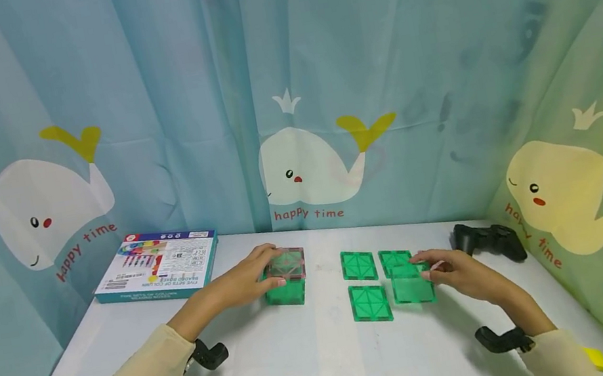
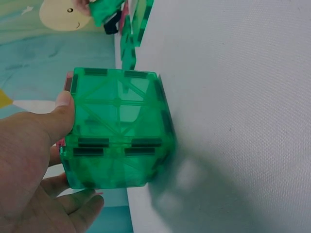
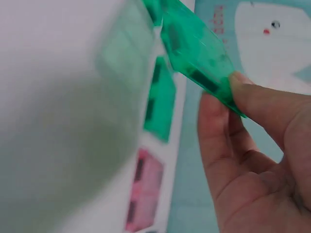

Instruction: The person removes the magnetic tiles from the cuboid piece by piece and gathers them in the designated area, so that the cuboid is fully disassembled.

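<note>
My left hand (image 1: 251, 281) grips a box-shaped build of square magnetic tiles (image 2: 114, 111) on the table. Its walls are see-through green, and a pinkish-red tile (image 1: 288, 258) lies on top. In the left wrist view the thumb presses one edge while the other fingers reach round the far side. My right hand (image 1: 463, 277) pinches a loose green tile (image 1: 414, 290) by one corner between thumb and fingers, tilted over the table. Behind it a flat green tile (image 1: 391, 258) is partly covered. A pink tile (image 3: 146, 191) shows in the right wrist view, mostly hidden by my hand in the head view.
Two more green tiles, one farther back (image 1: 358, 265) and one nearer (image 1: 370, 303), lie flat mid-table. A printed toy box (image 1: 159, 265) lies at the back left. A black game controller (image 1: 489, 241) sits at the back right. A whale-print curtain (image 1: 191, 100) encloses the table.
</note>
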Tool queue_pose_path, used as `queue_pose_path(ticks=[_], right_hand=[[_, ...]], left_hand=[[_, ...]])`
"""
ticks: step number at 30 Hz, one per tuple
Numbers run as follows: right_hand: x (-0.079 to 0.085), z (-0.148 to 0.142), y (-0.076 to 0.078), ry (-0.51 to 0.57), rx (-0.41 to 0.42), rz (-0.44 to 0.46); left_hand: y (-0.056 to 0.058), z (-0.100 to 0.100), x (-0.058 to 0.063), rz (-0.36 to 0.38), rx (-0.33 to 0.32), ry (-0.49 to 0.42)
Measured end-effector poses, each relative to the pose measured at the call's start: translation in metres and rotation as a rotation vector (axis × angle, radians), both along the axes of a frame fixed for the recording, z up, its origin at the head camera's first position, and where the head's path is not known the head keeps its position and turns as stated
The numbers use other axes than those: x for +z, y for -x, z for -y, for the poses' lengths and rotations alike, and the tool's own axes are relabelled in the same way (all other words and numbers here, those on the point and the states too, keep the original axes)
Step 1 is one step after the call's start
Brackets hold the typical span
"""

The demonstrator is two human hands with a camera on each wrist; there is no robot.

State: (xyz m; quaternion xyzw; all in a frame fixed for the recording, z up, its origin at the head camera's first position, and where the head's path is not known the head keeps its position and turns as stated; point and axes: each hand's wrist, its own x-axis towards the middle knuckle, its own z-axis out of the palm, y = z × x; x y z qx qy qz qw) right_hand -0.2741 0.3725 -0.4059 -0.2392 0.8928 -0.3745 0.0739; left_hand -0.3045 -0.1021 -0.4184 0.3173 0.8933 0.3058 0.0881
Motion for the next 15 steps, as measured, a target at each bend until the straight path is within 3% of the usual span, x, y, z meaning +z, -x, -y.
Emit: queue_pose_path(ticks=[7, 15], right_hand=[[-0.017, -0.022, -0.003, -0.014, -0.055, 0.137], [-0.028, -0.018, -0.004, -0.06, -0.094, 0.193]], left_hand=[[-0.001, 0.0, 0.001, 0.006, 0.011, 0.012], [0.0, 0.0, 0.0, 0.003, 0.007, 0.011]])
